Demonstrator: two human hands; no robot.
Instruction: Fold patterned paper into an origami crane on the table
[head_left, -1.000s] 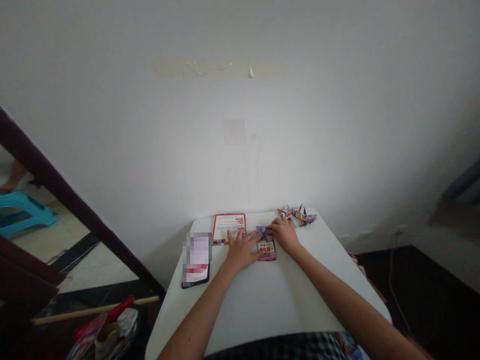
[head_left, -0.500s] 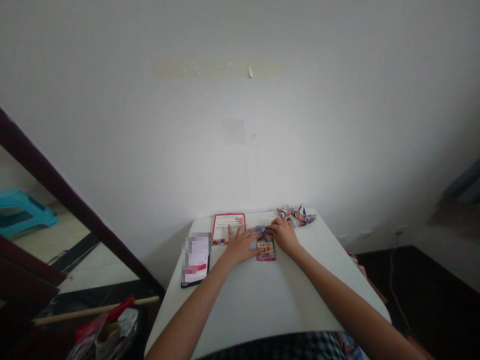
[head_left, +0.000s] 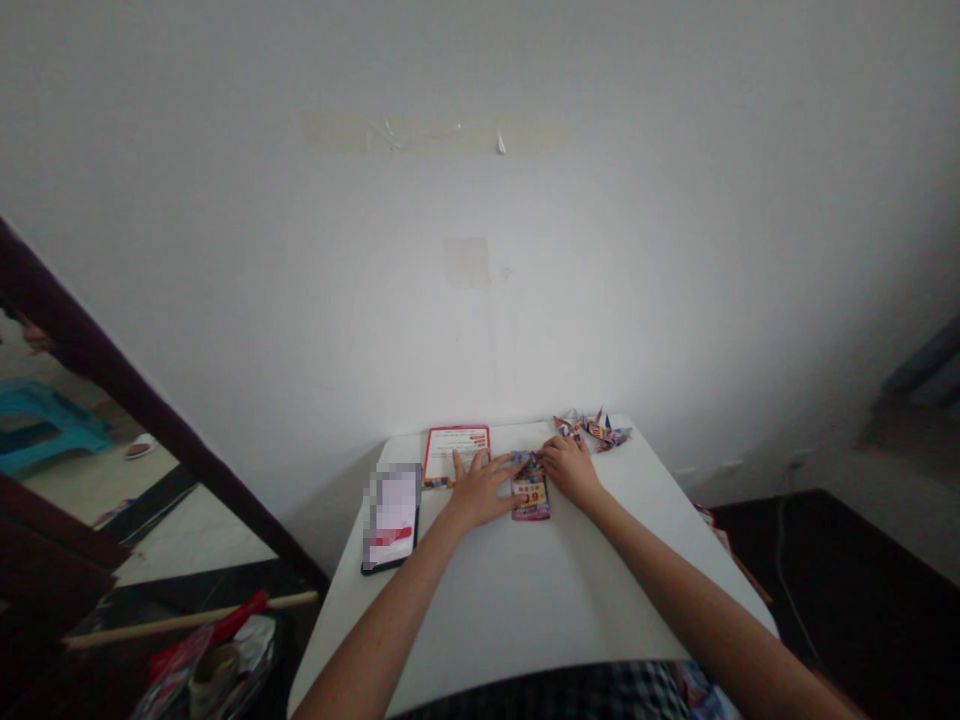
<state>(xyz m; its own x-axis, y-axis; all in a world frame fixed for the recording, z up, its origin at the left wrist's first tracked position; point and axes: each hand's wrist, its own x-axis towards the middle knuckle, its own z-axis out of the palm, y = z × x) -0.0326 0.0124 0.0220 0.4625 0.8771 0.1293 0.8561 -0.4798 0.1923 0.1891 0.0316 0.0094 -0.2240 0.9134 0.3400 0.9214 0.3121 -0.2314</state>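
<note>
A small, brightly printed paper leaflet lies on the white table between my hands. My left hand is spread beside it, its forefinger and thumb reaching the leaflet's left edge. The other left fingers rest over the lower part of a red-bordered white sheet. With bent fingers pressed together, my right hand grips the leaflet's upper right corner. My fingertips partly hide that top edge, so I cannot make out any fold there. Behind my right hand sit crumpled-looking, pointed pieces of folded printed paper.
A phone lies on the table's left side, its screen blurred out. The wall meets the table's back edge. To the left, a dark-framed mirror shows a blue stool. Below it are a wooden stick and a bag of rubbish.
My right fingers have shifted slightly and curled tighter at the leaflet's top corner. My left hand has barely moved. Part of a person and a shoe now show at the left.
</note>
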